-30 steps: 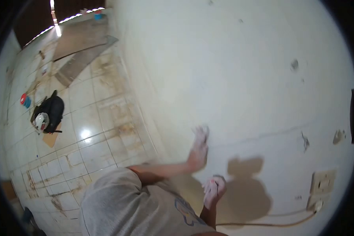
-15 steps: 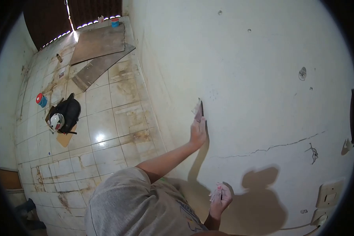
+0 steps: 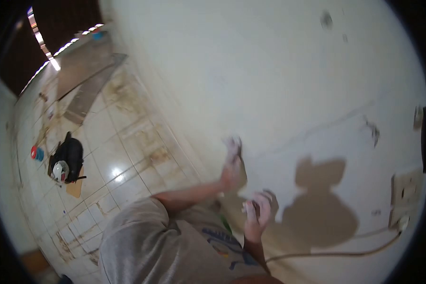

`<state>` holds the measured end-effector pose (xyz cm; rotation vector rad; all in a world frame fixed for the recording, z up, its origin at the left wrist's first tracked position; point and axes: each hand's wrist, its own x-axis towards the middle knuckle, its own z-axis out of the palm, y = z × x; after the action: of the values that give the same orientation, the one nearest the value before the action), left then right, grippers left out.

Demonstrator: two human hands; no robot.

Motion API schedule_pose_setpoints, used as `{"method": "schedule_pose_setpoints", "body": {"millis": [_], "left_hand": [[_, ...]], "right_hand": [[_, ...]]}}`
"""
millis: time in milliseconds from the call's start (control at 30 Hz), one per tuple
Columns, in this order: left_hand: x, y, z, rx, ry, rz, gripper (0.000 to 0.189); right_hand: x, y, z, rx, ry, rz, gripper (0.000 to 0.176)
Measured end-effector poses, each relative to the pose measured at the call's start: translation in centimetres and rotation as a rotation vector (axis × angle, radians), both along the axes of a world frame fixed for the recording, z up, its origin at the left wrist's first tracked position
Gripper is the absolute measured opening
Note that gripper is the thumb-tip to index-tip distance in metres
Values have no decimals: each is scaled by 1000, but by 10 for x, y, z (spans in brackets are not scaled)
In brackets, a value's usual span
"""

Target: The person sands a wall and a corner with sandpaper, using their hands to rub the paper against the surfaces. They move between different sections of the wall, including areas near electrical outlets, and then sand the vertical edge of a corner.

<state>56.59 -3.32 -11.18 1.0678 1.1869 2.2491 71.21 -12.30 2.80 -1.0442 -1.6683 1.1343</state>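
Observation:
My left hand (image 3: 233,156) reaches out against the pale wall (image 3: 279,85), its fingers whitened and smeared by motion. Whether a thin flat piece is between those fingers cannot be made out. Lower and to the right, my right hand (image 3: 258,210) is held close to the wall, near my body, with thumb and fingers curled inward. White dust covers its fingers too, and anything inside the curl is too blurred to name. A long crack (image 3: 336,121) runs across the wall to the right of my left hand.
A wall socket (image 3: 405,193) with a plugged-in cable (image 3: 336,254) is at right. On the stained tile floor lie a black bag (image 3: 70,154), a white round item (image 3: 60,171), a blue tub with red lid (image 3: 38,153) and brown boards (image 3: 83,66).
The camera view has tilted and shifted. My left hand sits lower in the picture, nearer my right hand, which appears higher. The flat piece seen earlier at my left fingertips is no longer distinct.

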Motion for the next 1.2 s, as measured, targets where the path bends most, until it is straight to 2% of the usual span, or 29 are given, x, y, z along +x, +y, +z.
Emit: {"method": "schedule_pose_setpoints", "body": {"millis": [33,67,133,233,333,400,467,533,567,600,667,733,800,933,1000,1067,1133,1200], "left_hand": [[-18,3,10,-90,124,70,57],[-28,15,17,2,78,146,56],[-59,25,43,34,166,278,56],[-85,22,80,-9,100,256,57],[-42,16,73,-137,78,254,59],[1,-2,37,-42,229,113,64],[28,-34,22,-123,351,-44,67],[29,-39,-2,-203,443,-30,67],[29,-42,-19,-246,489,-29,67],[20,-29,-42,-266,565,94,66],[-11,-6,-44,-315,219,170,61],[-56,16,-13,-249,248,389,56],[-93,28,26,-243,229,451,54],[-98,30,24,-200,-33,355,54],[-94,40,31,-159,-174,308,54],[-79,44,37,-121,-99,306,54],[-40,15,46,-100,189,355,54],[-17,-7,-1,-124,316,197,55]], "right_hand": [[1,-5,10,-8,-1,4,20],[-5,-7,25,-12,6,20,19],[-4,-9,28,45,8,-18,15],[5,-19,27,74,8,-86,9],[6,-18,17,78,29,-117,6],[5,-15,6,83,51,-103,6],[-2,-10,8,38,39,-60,4],[-7,-11,14,4,41,-57,4],[-8,-12,17,115,3,-58,5],[-7,-12,20,226,-36,-58,6],[-5,-8,26,412,-106,-62,7],[-1,-7,32,542,-174,-74,8],[8,-7,21,535,-185,-103,8],[14,-8,18,457,-196,-164,8],[13,-8,19,363,-97,-209,9],[12,-6,19,292,-21,-244,11],[11,-4,18,233,23,-266,12],[7,-5,23,277,-58,-272,11]]}}
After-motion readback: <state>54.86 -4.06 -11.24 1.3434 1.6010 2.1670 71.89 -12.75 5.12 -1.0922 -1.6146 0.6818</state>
